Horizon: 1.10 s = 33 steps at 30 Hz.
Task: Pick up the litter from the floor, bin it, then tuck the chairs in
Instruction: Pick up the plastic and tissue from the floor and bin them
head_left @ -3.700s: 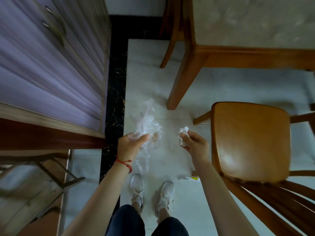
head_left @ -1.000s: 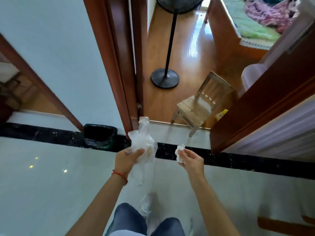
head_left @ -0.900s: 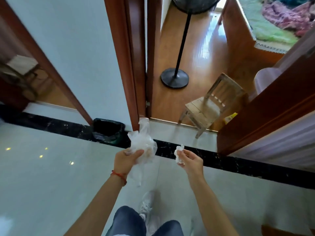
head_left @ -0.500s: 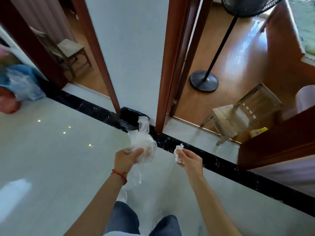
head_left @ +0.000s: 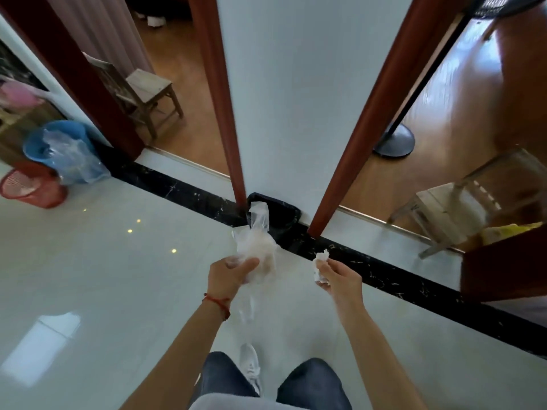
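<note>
My left hand (head_left: 228,276) grips a crumpled clear plastic bag (head_left: 256,241) that sticks up above the fist and trails below it. My right hand (head_left: 340,276) pinches a small scrunched white tissue (head_left: 320,263). Both hands are held out at chest height over the pale tiled floor. Straight ahead a black bin (head_left: 281,216) with a black liner stands against the white wall between two door frames; the plastic bag partly covers its left rim.
A blue bucket (head_left: 59,143) holding clear plastic and a red mesh basket (head_left: 29,184) stand at far left. A small wooden chair (head_left: 142,93) sits in the left doorway, another (head_left: 455,208) in the right room beside a fan base (head_left: 393,142). A dark cabinet edge (head_left: 503,261) juts in at right.
My view has swung left and moved closer to the black bin, which now lies directly ahead. Both hands keep the same hold on the bag and the tissue.
</note>
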### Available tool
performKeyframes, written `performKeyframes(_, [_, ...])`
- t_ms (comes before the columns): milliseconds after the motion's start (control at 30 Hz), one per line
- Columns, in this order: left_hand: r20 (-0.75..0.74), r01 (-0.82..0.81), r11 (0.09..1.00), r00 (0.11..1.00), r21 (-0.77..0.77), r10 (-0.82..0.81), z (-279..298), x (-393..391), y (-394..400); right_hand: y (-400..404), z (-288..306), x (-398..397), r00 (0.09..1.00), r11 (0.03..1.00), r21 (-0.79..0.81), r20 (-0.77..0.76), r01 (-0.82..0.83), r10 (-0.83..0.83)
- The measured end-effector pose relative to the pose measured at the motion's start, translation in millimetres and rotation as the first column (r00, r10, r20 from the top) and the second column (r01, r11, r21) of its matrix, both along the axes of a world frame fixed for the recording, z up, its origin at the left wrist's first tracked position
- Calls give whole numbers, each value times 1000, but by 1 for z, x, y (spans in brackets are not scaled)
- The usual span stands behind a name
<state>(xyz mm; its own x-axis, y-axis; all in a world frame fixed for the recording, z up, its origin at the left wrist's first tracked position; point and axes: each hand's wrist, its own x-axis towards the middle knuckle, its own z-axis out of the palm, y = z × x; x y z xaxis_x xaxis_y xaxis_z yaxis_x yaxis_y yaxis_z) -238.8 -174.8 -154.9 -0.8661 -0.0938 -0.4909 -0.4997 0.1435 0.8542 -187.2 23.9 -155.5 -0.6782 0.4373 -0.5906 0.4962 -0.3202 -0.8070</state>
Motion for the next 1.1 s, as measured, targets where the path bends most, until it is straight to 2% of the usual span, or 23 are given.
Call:
performKeyframes(300, [38, -13, 1000, 999, -24, 14, -22, -74, -18, -11, -19, -54, 995, 998, 6, 70, 68, -68])
performKeyframes(700, [146, 10, 996, 989, -85, 2, -59, -184, -7, 4, -69, -179, 991, 999, -45, 132, 20, -14])
performKeyframes(867, [197, 5, 997, 980, -82, 11, -84, -227, 6, 9, -102, -213, 984, 998, 2, 166, 66, -66])
performKeyframes(1100, [283, 59, 996, 958, -62, -39, -150, -279, 30, 10, -157, -251, 964, 979, -1, 175, 205, -202])
